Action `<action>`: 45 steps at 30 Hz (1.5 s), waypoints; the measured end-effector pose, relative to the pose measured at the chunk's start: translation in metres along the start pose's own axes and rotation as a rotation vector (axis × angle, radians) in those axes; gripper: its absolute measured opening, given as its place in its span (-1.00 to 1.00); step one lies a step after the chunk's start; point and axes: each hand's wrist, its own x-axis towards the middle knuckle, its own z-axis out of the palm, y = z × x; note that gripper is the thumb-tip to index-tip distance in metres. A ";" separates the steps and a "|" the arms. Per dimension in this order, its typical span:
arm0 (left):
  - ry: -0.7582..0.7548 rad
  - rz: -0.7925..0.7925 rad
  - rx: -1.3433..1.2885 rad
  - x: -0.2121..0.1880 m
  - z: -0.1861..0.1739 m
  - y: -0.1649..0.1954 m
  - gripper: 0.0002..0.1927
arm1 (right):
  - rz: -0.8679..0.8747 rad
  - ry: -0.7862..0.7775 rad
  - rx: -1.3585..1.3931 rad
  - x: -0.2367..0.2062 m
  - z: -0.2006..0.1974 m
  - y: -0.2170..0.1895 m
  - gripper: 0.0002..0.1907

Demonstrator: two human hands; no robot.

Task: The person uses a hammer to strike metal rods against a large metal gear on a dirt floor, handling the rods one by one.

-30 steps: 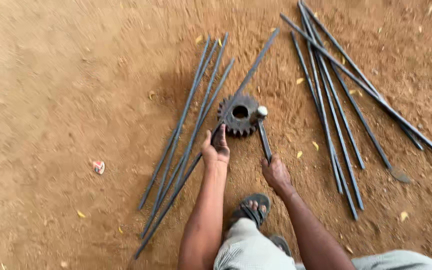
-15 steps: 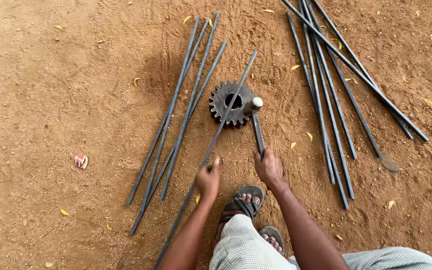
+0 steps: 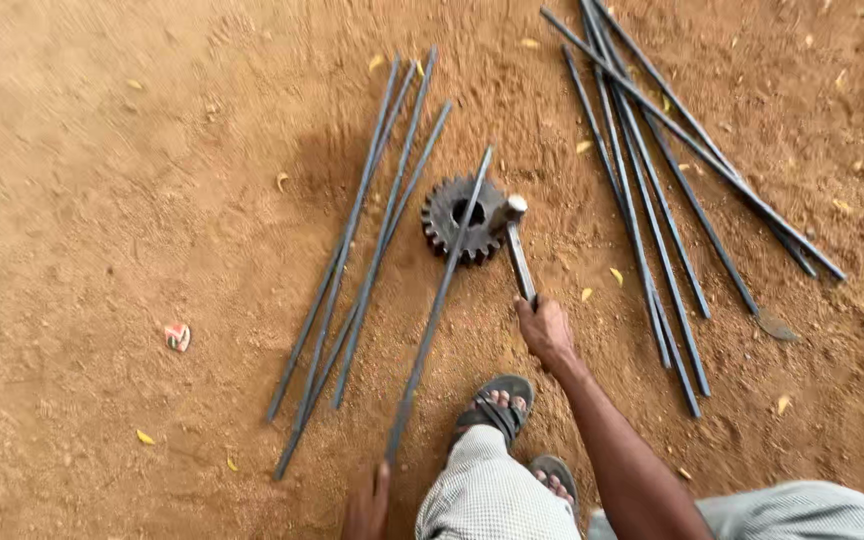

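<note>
At the left of the frame, a small red and white scrap is seen on the sandy ground. Right of it, a bundle of steel rods is laid slanting from the lower left toward the top centre. At the bottom edge, the left hand is seen closed around the near end of a single steel rod, though the fingers are partly cut off by the frame. This rod is laid slantwise across the toothed gear wheel at the centre of the frame. The right hand is wrapped around the handle of a hammer, whose head is held against the gear's right edge. Sandalled feet are seen at the bottom centre. A second bundle of rods is spread across the upper right.
</note>
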 end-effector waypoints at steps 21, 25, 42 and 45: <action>0.028 -0.184 -0.262 -0.054 0.040 -0.037 -0.52 | -0.219 0.133 -0.286 0.061 -0.006 -0.068 -0.65; 0.020 -0.200 -0.284 -0.048 0.052 -0.035 -0.50 | -0.599 0.325 -0.139 0.066 -0.007 -0.048 -0.66; -0.256 -0.166 -0.750 -0.018 0.023 -0.013 -0.42 | -0.153 0.078 -0.327 -0.002 0.004 -0.010 -0.56; -0.353 0.016 -0.782 0.028 -0.002 0.056 -0.33 | -0.111 0.117 -0.406 -0.018 0.008 -0.002 -0.58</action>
